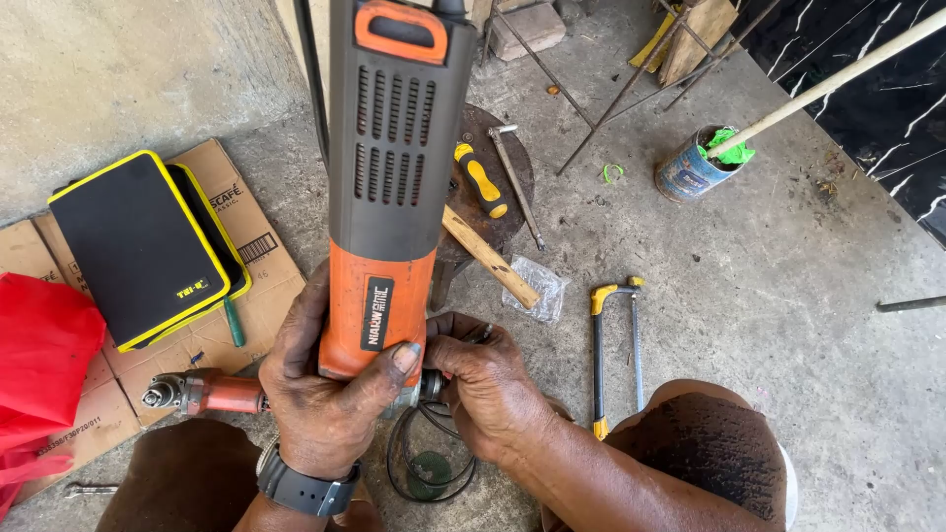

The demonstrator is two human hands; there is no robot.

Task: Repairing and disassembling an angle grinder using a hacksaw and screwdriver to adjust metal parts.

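Head camera, looking straight down: a person seated over a concrete floor [788, 296] grips an orange-and-grey angle grinder [389, 177] held upright, its grey vented body running up out of the top of the frame. The left hand [330, 384], with a dark watch [305, 488] on the wrist, is clamped around the grinder's orange lower section, thumb across its front. The right hand [483, 379] is closed on the metal head at the grinder's lower end, fingers curled tightly; what it pinches there cannot be made out. A black cable [434, 463] loops on the floor directly beneath both hands.

Just left of the left hand, a second orange power tool [202, 394] lies on flattened cardboard [261, 236] beside a black case with yellow trim [138, 246] and red fabric [39, 365]. Above the right hand, a yellow-handled screwdriver [481, 182], a metal tool and a wooden stick [488, 258] rest on a round rusty plate [512, 158]. To the right lies a yellow-framed hacksaw [611, 345], next to a clear plastic bag [537, 286]. Well apart, upper right, a tin can [688, 169] holds a pale pole [838, 79] and green material.
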